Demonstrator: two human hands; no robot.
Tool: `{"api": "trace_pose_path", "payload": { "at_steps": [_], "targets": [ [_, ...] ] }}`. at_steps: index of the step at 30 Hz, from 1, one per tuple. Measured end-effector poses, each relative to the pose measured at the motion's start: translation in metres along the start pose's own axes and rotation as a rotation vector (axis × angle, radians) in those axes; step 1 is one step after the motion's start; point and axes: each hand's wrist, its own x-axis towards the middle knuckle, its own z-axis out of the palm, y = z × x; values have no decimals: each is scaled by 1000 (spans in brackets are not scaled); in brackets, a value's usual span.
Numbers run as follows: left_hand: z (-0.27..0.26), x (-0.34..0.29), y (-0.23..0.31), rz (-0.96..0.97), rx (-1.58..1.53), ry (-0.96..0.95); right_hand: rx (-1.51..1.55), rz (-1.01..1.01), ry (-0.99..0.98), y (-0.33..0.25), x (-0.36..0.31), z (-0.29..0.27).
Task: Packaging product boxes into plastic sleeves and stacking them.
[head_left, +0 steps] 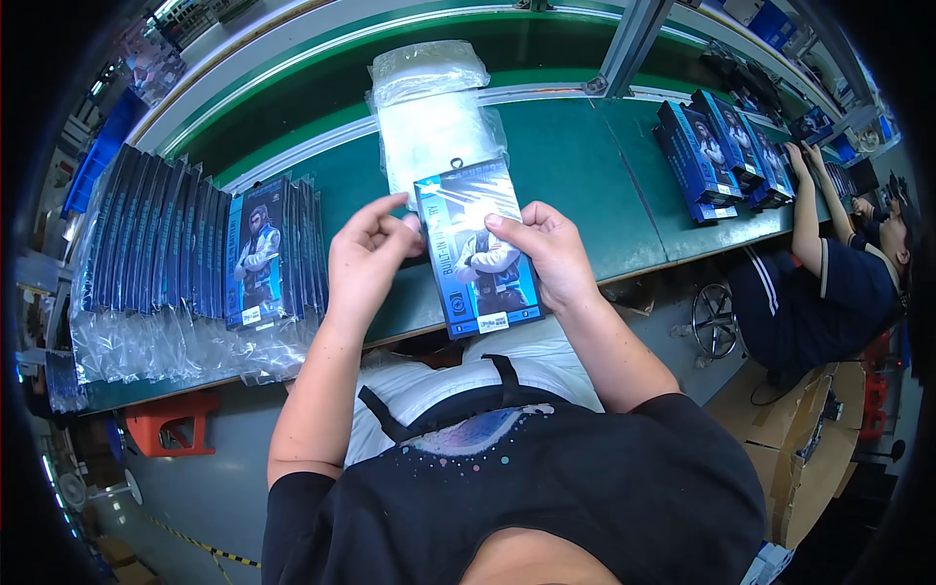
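Observation:
A flat blue-and-black retail box [458, 278], printed with a figure with crossed arms, is tilted in front of me over the table's near edge. Glare streaks its upper face, as from clear film. My right hand [556, 255] grips its right side, thumb on the front and fingers behind. Beside the left edge is my left hand [370, 252], its index finger raised and its thumb drawn against the curled fingers. Whatever those fingers pinch, if anything, is too small to make out. Just behind the box lies a stack of clear plastic bags [429, 127].
Bagged boxes [161, 234] stand in a long row on the left of the green table [585, 166]. More unbagged boxes [707, 151] are stacked at the right, near a co-worker's hands [804, 161]. A metal post [634, 44] rises at the back. Below are a red stool [174, 424] and a carton [795, 448].

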Motion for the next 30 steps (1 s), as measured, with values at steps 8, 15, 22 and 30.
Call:
{"api": "trace_pose_path", "payload": {
  "at_steps": [8, 15, 22, 30],
  "targets": [
    [12, 4, 5, -311, -626, -36, -407, -13, -145, 3, -7, 1],
    [5, 2, 16, -287, -711, -8, -671, -175, -472, -42, -24, 10],
    [27, -35, 40, -262, -619, -579, -548, -1121, 9, -62, -34, 15],
    [19, -41, -6, -485, -1058, -615, -820, -876, -496, -37, -46, 46]
  ]
}}
